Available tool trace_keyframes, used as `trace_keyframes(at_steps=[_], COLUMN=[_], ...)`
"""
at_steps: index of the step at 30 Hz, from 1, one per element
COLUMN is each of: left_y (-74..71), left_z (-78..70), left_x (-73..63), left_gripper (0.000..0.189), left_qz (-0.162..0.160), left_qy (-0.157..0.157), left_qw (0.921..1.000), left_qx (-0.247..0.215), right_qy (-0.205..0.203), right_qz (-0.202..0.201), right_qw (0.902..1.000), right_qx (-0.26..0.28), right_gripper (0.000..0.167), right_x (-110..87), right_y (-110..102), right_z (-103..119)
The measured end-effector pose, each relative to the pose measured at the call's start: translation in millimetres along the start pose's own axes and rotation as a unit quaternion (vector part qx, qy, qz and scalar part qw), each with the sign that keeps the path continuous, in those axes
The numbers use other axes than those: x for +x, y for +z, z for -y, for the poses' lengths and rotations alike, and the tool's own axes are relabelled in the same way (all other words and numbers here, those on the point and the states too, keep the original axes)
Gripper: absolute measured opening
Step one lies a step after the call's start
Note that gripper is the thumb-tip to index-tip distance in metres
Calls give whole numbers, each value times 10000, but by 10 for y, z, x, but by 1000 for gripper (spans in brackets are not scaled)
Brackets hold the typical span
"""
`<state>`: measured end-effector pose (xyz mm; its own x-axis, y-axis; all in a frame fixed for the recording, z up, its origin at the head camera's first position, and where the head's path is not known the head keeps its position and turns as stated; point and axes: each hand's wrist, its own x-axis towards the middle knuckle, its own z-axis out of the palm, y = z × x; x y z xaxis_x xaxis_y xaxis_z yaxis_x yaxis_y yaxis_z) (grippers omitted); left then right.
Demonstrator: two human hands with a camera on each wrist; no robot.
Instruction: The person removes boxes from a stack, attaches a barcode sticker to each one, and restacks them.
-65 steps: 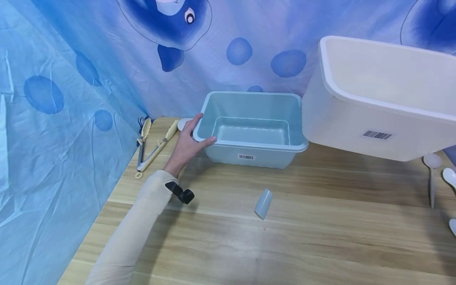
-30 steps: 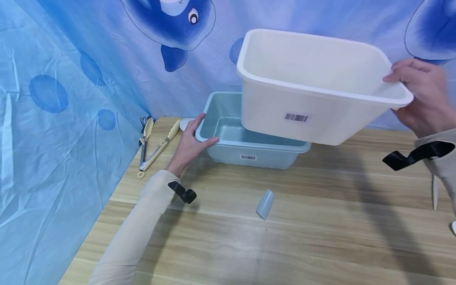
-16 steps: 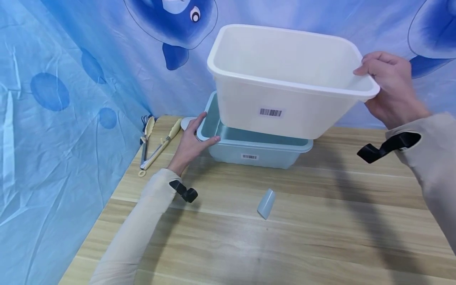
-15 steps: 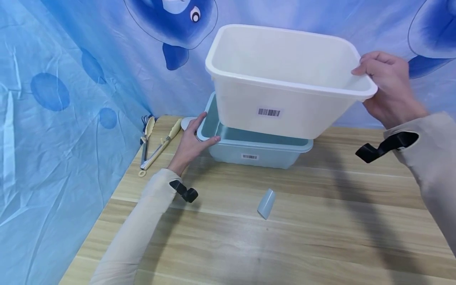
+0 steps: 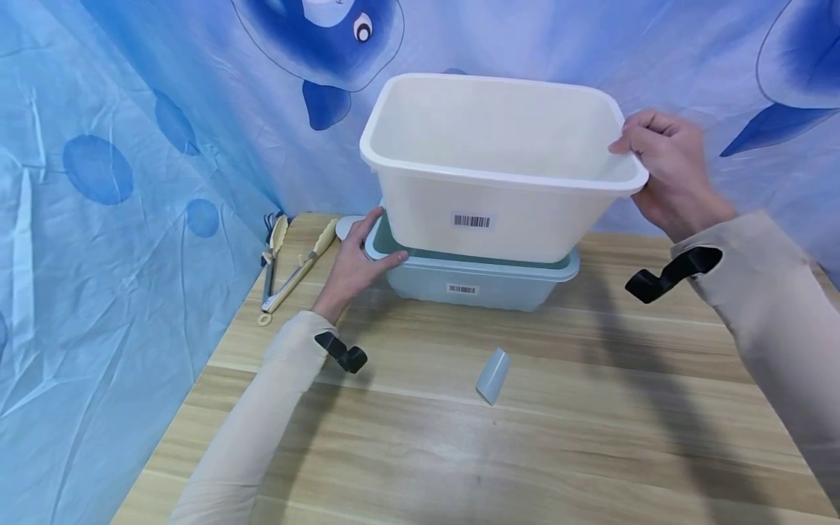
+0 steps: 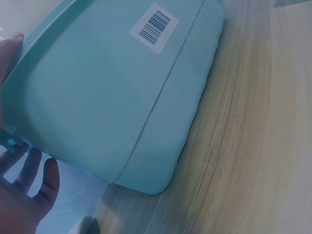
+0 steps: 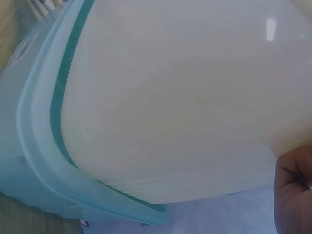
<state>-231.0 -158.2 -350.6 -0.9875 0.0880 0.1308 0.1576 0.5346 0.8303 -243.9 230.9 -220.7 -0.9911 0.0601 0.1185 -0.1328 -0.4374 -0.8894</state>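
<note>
In the head view my right hand grips the right end of a white plastic bin, thumb over its rim. The bin's lower part sits inside the mouth of a light blue plastic bin, which stands on the table. My left hand holds the blue bin's left corner, thumb on the front rim and fingers along the side. In the left wrist view those fingers curl below the rim. The right wrist view shows the white wall inside the blue rim.
A small light blue tapered piece lies on the wooden table in front of the bins. Two pairs of cream-tipped tongs lie at the left, beside a pale rounded thing. Blue printed sheeting hangs behind and at the left.
My right hand has brought the white bin in from the right, over the blue bin, and then down into its mouth. The left hand has stayed at the blue bin's corner.
</note>
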Motion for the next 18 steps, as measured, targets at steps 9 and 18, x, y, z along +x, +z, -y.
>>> trace_keyframes(at_steps=[9, 18], left_y=[9, 5], left_z=[11, 1], left_x=[-6, -24], left_gripper=[92, 95], left_qz=[-67, -35], left_qy=[12, 94], left_qw=[9999, 9997], left_qx=[-134, -204], right_qy=[168, 170], right_qz=[-50, -82], right_qw=[9993, 9972], right_qx=[-336, -722], right_gripper=[9, 14], right_x=[-11, -15], right_y=[-13, -40], right_z=[-163, -366])
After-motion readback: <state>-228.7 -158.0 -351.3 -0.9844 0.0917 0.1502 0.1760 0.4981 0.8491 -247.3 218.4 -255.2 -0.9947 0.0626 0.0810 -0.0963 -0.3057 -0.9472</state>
